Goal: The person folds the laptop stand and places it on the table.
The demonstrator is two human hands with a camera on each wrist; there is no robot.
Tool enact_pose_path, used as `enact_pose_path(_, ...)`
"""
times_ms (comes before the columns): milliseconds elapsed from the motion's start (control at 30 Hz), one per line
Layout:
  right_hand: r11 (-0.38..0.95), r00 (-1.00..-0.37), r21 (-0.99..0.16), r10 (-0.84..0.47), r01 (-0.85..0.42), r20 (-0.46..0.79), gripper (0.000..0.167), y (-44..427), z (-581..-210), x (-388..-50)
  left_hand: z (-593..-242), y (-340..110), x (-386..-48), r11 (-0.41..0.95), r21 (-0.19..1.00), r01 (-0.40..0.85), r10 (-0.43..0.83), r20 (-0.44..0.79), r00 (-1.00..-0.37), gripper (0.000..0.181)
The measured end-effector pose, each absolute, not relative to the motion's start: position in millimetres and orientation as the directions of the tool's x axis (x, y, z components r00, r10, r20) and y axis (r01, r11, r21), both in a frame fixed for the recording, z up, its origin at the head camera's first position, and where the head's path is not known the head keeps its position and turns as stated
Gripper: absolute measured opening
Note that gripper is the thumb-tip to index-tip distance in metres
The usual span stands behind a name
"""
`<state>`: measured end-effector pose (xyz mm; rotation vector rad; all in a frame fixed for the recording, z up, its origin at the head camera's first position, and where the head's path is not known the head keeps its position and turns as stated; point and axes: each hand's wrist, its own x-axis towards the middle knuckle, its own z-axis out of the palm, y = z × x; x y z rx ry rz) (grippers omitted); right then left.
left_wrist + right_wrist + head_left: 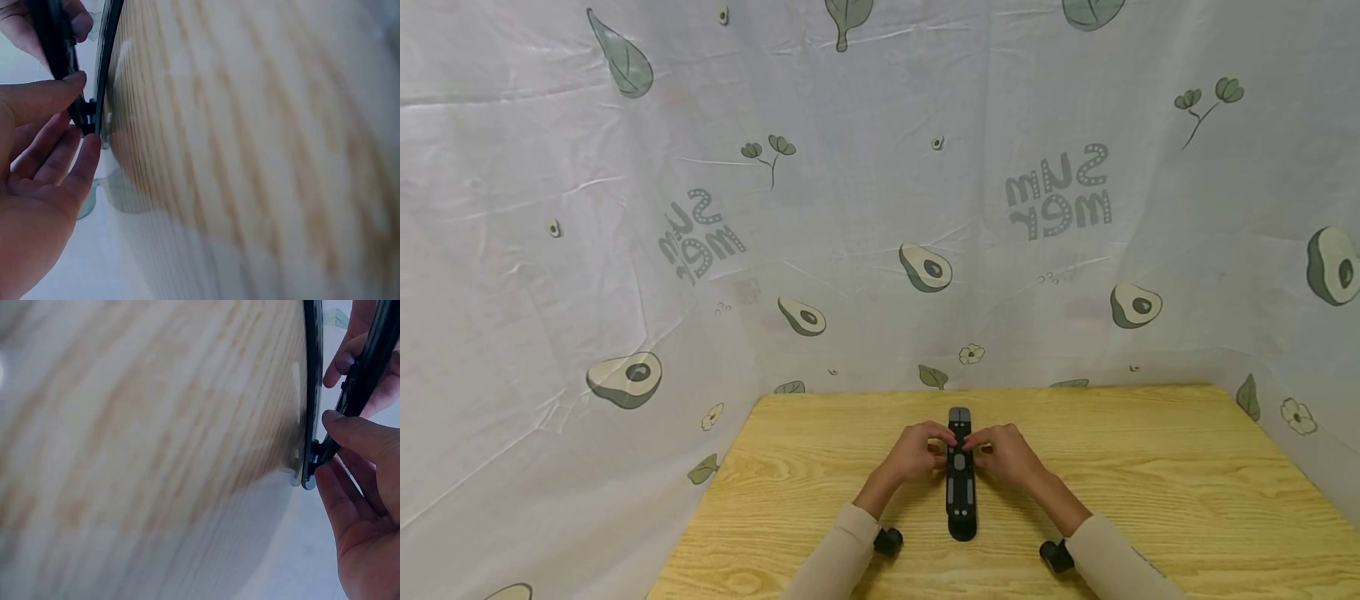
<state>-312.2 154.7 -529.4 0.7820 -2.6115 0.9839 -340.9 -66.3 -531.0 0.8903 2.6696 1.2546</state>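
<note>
A long, narrow black folding stand (961,525), like a folded laptop stand, lies lengthwise on the table and carries grey pads. My left hand (914,452) pinches its left edge near the far half, thumb on top and fingers below. From the other side my right hand (1007,454) pinches the right edge in the same way. In the right wrist view, an upper bar (369,375) stands tilted away from a lower bar (314,375) near the table. The left wrist view also shows a gap between the two bars. The inner faces of the stand are mostly hidden.
The stand is on a wood-grain table (1150,467). Behind and beside the table hangs a pale curtain (865,200) printed with avocados and leaves. Black wrist devices (889,542) sit at both sleeve cuffs.
</note>
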Motion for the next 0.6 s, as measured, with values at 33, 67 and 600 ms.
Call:
enact_pose_path(33,0.631,-0.824,-0.531,-0.402,-0.565,0.400,0.017,154.7,-529.8,-311.9,-531.0,-66.2,-340.6,0.512,0.711,0.482,0.528,0.182,-0.830,0.023)
enact_pose_path(67,0.634,-0.821,-0.523,-0.408,-0.570,0.400,0.017,154.6,-530.2,-311.5,-530.8,-66.2,-340.3,0.522,0.699,0.488,0.531,0.181,-0.828,0.024)
enact_pose_path(600,0.676,-0.849,-0.514,-0.416,-0.528,0.325,0.015,154.7,-530.2,-309.7,-529.1,-66.1,-338.1,0.603,0.630,0.489,0.534,0.137,-0.834,0.031)
